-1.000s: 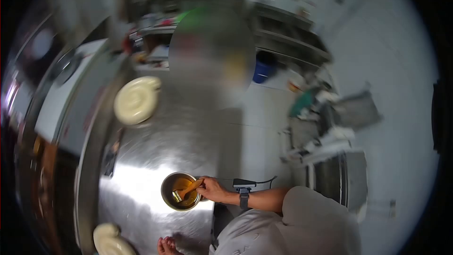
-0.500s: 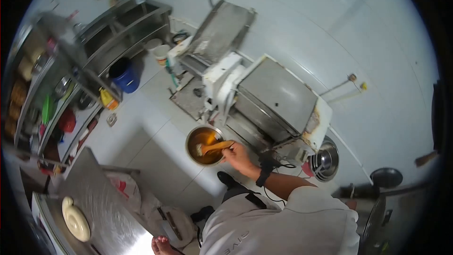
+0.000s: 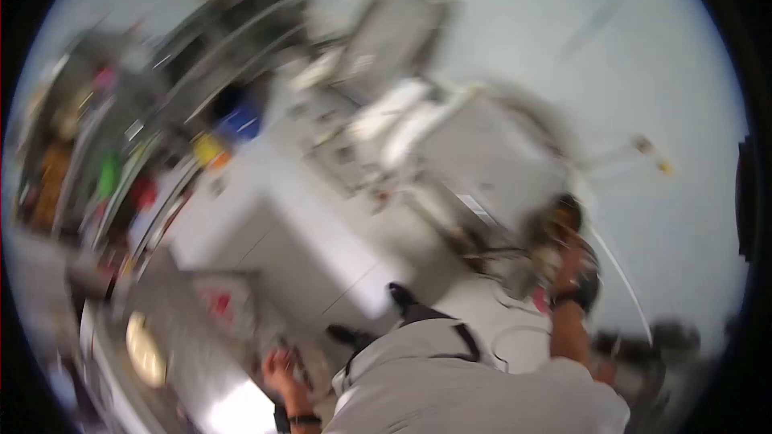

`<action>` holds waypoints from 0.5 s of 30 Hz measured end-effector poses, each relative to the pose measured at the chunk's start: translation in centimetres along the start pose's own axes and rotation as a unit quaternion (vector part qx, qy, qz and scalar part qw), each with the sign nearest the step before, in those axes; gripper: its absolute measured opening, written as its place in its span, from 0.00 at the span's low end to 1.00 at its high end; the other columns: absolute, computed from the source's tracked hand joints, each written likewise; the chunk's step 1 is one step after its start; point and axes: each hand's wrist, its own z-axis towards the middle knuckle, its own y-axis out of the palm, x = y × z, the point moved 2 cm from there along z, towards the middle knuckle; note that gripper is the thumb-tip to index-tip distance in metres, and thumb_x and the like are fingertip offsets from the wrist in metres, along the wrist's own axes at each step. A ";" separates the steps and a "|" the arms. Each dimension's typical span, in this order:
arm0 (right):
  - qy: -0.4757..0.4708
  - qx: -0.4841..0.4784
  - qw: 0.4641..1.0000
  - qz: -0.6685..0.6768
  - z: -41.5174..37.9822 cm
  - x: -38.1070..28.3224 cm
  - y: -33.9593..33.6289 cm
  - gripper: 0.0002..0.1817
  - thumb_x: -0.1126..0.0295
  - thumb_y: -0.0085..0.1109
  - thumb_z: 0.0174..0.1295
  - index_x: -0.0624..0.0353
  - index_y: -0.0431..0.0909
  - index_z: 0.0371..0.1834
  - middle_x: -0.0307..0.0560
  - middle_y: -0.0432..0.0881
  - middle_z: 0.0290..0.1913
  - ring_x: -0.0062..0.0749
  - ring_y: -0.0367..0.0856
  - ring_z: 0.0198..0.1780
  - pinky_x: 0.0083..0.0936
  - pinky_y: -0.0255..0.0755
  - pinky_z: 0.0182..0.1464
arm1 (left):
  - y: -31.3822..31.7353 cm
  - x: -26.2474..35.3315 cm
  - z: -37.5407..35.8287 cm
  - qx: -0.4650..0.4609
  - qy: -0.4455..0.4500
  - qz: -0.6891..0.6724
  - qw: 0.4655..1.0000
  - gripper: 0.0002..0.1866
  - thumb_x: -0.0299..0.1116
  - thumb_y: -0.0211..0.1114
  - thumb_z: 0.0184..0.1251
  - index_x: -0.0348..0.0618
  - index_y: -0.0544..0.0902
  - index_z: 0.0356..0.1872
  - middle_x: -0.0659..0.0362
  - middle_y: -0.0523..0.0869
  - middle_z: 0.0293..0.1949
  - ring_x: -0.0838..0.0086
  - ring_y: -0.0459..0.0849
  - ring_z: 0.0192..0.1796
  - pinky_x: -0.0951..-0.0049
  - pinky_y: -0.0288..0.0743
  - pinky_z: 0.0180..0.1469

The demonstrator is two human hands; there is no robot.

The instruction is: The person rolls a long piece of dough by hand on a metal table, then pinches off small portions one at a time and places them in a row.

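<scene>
Motion-blurred view from above; details soft throughout. Right hand [image 3: 569, 261]: raised at the right of the scene, a dark band at the wrist, held against a small round bowl [image 3: 563, 221] whose inside shows an orange-brown tint; the blur hides whether the fingers are apart or clamped on the bowl or on something in it, so this cannot be told. The bowl sits at the right edge of a grey and white machine [image 3: 450, 145], which occupies the centre and far part of the scene; whether the bowl rests on anything cannot be told. Left hand [image 3: 280, 368]: low at the near centre, a dark band at the wrist, over the right edge of a shiny steel bench [image 3: 221, 402]; fingers look loosely spread with nothing visibly held, though blur leaves this uncertain. Pale round lump [image 3: 145, 347]: lies on the bench to the left of the left hand, apart from it. Person's light grey garment [image 3: 474, 390]: fills the near centre and right. Shelving [image 3: 104, 145]: far left, carrying blurred coloured items, green, red and yellow among them. Blue container [image 3: 240, 122]: on the floor beside the shelving, left of the machine. Pale tiled floor [image 3: 322, 249]: between bench and machine.
</scene>
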 end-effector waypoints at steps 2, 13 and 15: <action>0.042 -0.052 0.992 0.104 2.4 4.1 -3.1 0.21 0.59 0.57 0.76 0.65 0.76 0.61 0.48 0.84 0.44 0.42 0.84 0.44 0.44 0.79 0.47 | 1.9 0.8 -1.3 0.033 0.018 -0.001 0.999 0.14 0.27 0.64 0.76 0.35 0.77 0.58 0.54 0.87 0.43 0.67 0.88 0.45 0.67 0.84 0.49; 0.132 -0.013 0.989 0.056 9.1 5.9 -1.3 0.20 0.56 0.56 0.77 0.63 0.77 0.57 0.47 0.84 0.38 0.44 0.82 0.38 0.45 0.78 0.45 | -1.5 0.3 -1.7 0.180 0.006 -0.082 0.980 0.08 0.23 0.67 0.70 0.36 0.81 0.47 0.59 0.86 0.35 0.75 0.86 0.33 0.73 0.81 0.37; 0.126 -0.018 0.991 0.034 8.1 4.5 -0.6 0.20 0.55 0.56 0.77 0.63 0.77 0.57 0.47 0.84 0.37 0.44 0.82 0.38 0.45 0.78 0.45 | -2.9 0.1 -2.5 0.207 -0.013 -0.071 0.976 0.08 0.23 0.67 0.70 0.36 0.81 0.47 0.59 0.86 0.34 0.75 0.86 0.33 0.73 0.80 0.36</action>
